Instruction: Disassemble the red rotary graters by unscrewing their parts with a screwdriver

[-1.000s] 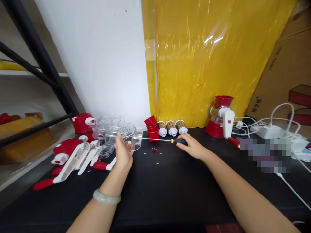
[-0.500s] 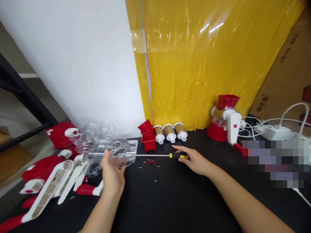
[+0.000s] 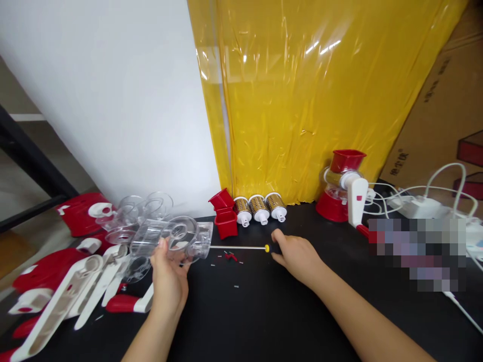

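My left hand (image 3: pixel 169 276) is closed around a clear plastic grater housing (image 3: pixel 183 236), lifted over the left part of the black table. My right hand (image 3: pixel 296 254) wraps round the black and yellow handle of a screwdriver (image 3: pixel 237 247). The screwdriver's long shaft lies level and points left, its tip reaching the housing's right end; the tip itself cannot be made out. Below the shaft lie a small red part (image 3: pixel 231 257) and several tiny metal pins (image 3: pixel 236 286).
White crank handles (image 3: pixel 64 301), red bases (image 3: pixel 85 213) and more clear housings (image 3: pixel 132 211) crowd the left. Red hoppers (image 3: pixel 226 223) and three grater drums (image 3: pixel 259 208) stand at the back. An assembled rotary grater (image 3: pixel 345 186) and white cables (image 3: pixel 402 191) are at right.
My right hand's fingers, looser and more spread before, have closed round the screwdriver handle. The view has shifted slightly, and my left hand still holds the housing.
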Motion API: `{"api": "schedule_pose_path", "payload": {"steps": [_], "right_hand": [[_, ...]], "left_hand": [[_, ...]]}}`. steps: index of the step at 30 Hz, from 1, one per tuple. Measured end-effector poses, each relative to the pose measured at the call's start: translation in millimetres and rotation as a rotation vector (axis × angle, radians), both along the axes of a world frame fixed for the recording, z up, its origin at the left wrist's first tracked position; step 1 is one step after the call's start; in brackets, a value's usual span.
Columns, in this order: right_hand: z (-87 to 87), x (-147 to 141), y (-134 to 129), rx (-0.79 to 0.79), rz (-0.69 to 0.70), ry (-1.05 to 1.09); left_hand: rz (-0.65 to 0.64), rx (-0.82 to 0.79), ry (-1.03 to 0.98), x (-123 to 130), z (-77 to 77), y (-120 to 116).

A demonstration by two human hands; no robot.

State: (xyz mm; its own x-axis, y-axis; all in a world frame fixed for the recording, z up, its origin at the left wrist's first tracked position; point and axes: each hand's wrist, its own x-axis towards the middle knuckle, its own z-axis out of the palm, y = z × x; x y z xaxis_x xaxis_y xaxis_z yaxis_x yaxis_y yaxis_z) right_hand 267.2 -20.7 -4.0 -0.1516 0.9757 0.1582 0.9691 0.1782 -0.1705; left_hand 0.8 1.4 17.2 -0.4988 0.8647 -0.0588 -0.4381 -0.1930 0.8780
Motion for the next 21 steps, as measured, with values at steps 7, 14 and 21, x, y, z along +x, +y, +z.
{"api": "schedule_pose_path", "payload": {"steps": [7,14,21], "right_hand": [[-7.0,3.8,-3.0,0.061,0.176,0.216],[-24.2,13.2,9.5,0.092,0.245,0.313],[-10.4,17.1,8.2,0.044,0.180,0.216]], "left_hand": [[-0.008,-0.007,0.003,0.7,1.3,-3.4],[0.011,-0.036,-0.034,-1.8,3.3,-4.3],[-0.003,-0.048,-0.022,-1.6,0.4,-3.6]]}}
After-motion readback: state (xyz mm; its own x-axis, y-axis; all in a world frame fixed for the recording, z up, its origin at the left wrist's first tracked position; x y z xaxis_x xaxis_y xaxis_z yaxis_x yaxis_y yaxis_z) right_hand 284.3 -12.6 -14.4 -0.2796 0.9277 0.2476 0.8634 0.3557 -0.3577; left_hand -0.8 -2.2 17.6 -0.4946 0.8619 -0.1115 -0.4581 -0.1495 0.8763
